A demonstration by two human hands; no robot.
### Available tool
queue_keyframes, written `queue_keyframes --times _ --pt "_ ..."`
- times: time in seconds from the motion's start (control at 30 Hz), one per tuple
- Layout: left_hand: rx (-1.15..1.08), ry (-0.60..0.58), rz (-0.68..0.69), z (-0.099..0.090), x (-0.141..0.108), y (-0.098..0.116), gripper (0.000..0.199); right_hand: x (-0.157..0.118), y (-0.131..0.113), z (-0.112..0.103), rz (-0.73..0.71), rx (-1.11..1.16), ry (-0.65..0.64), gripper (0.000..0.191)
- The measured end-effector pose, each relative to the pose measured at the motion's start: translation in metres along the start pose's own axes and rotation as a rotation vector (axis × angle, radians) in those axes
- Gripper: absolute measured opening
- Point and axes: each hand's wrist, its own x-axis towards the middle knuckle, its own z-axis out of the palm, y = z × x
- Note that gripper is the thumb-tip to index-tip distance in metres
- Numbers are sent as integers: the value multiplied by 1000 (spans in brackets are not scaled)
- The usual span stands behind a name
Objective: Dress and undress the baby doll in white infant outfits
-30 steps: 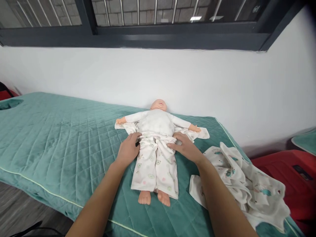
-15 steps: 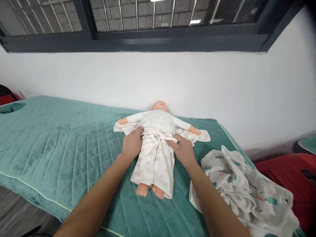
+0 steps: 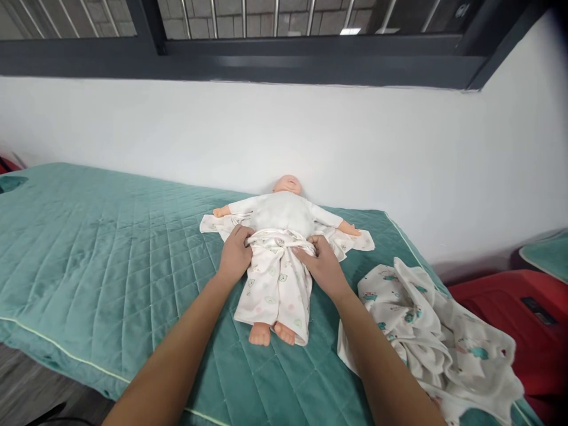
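A baby doll (image 3: 284, 212) lies on its back, head toward the wall and arms spread. Its torso and sleeves are white. Patterned baby pants (image 3: 270, 290) cover its legs, with both bare feet sticking out below. At the waist, my left hand (image 3: 236, 251) is closed on the pants' edge by one hip. My right hand (image 3: 323, 263) pinches the waistband on the other side, thumb lying over the fabric. Under the doll's arms, a printed baby top (image 3: 355, 239) is spread out on both sides.
A green quilted bed cover (image 3: 119, 254) stretches beneath the doll. To the right lies a crumpled white printed cloth (image 3: 417, 331), beside a red case (image 3: 510, 319). Behind the bed are a white wall (image 3: 177, 130) and a dark window frame (image 3: 266, 62).
My right hand's fingers have shifted on the waistband, and the fabric there sits differently. My left hand stays at the other hip. The view has tilted slightly.
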Motion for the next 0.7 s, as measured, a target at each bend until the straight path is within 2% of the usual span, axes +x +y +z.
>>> queue_keyframes --times 0.1,0.17,0.33,0.5,0.6,0.7 --pt "-17 -17 4 -11 -18 11 28 -2 -1 -2 -23 17 -50 42" --pt "-30 -35 5 -18 -34 18 25 -2 -2 -3 -30 8 -71 41" --pt "-49 -83 -28 -27 -62 27 16 0 0 -1 -79 -76 -74 29" --pt "-69 -76 -32 -26 -59 24 16 -11 -6 0 -72 -101 -54 25" --pt "-95 -53 -26 -24 -56 21 15 -35 -14 0 -56 -107 -46 29" --pt "-124 -26 -22 -23 -56 17 18 -67 -21 0 -46 -67 -91 33"
